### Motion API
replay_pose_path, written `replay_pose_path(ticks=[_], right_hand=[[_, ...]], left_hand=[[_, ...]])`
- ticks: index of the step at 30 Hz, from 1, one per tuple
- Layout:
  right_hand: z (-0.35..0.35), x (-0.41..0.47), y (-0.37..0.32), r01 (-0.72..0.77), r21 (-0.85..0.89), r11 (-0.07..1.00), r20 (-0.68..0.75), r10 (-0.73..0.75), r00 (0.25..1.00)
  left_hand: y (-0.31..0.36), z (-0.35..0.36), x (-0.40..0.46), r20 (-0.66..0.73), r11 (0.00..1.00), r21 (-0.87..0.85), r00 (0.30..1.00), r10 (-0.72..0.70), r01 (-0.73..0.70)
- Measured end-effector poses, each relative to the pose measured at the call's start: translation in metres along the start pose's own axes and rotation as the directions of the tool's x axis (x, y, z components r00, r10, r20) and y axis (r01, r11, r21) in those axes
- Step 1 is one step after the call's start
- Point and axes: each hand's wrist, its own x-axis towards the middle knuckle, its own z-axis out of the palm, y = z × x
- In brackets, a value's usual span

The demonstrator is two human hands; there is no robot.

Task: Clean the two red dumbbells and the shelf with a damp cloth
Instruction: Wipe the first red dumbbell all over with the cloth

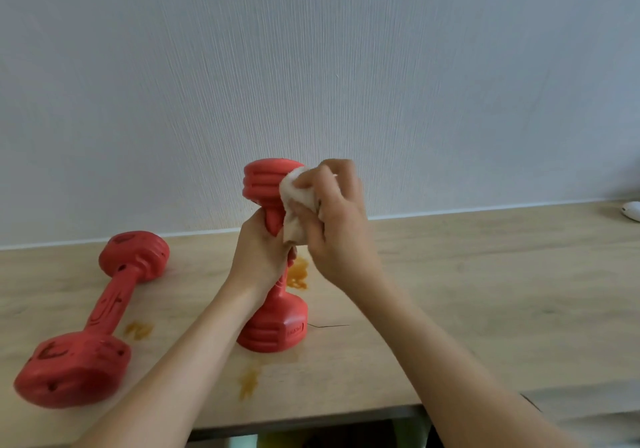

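Note:
One red dumbbell (273, 326) stands upright on the light wooden shelf (485, 292), its lower head on the wood. My left hand (263, 253) grips its handle. My right hand (332, 219) holds a bunched pale cloth (294, 205) and presses it against the upper head and the neck below it. The second red dumbbell (100, 312) lies flat on the shelf at the left, with dark smudges on its handle and heads, apart from both hands.
Orange-brown stains mark the shelf: one (298, 274) behind the upright dumbbell, one (138, 330) beside the lying dumbbell, one (249, 382) near the front edge. A grey-white wall rises behind. A white object (632, 210) sits at the far right.

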Motion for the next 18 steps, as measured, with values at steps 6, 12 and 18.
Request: replay_pose_path(ticks=[6,12,18], right_hand=[[-0.012,0.014,0.024,-0.363,0.342,0.867,0.056,0.367,0.929],[-0.006,0.001,0.001,-0.064,0.07,0.995,0.062,0.06,0.996],[-0.027,0.01,0.017,-0.356,0.273,0.894,0.185,0.315,0.931]], left_hand=[[-0.003,0.0,0.0,0.05,1.0,-0.026,0.999,-0.01,0.012],[-0.002,-0.003,0.0,0.042,0.998,-0.054,0.999,-0.017,0.019],[-0.003,-0.002,0.0,0.09,0.999,-0.041,0.996,-0.015,0.019]])
